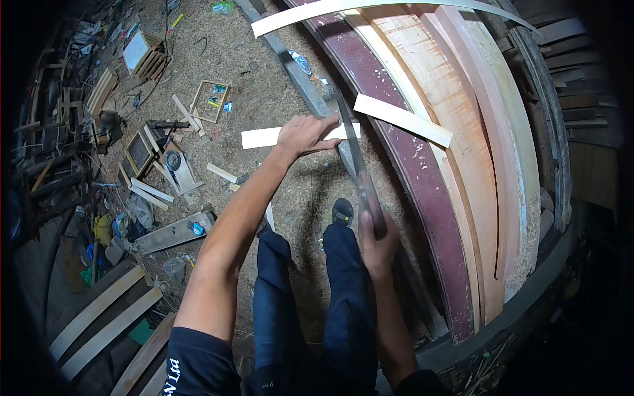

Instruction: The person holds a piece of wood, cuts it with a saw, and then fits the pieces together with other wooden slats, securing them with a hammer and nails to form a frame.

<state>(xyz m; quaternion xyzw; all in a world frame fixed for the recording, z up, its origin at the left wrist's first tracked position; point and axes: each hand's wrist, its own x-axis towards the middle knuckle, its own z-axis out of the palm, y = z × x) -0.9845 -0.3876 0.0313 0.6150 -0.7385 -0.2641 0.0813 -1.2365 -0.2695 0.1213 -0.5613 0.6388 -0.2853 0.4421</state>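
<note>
Pinning pale, flat wooden strip (259, 138), upper centre, my left hand (305, 136) clamped over it | my right hand (378, 247) grips long, dark-bladed handsaw (362, 173) | risk: loosened hold pivots strip; blade skip cuts left hand

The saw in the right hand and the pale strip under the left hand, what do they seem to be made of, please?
Saw: probably metal with a dull grey finish, judging by its long, thin, dark shape; blur hides finer detail.
Pale strip: apparently bare wood, given its cream colour and matte, seemingly uncoated face.
</note>
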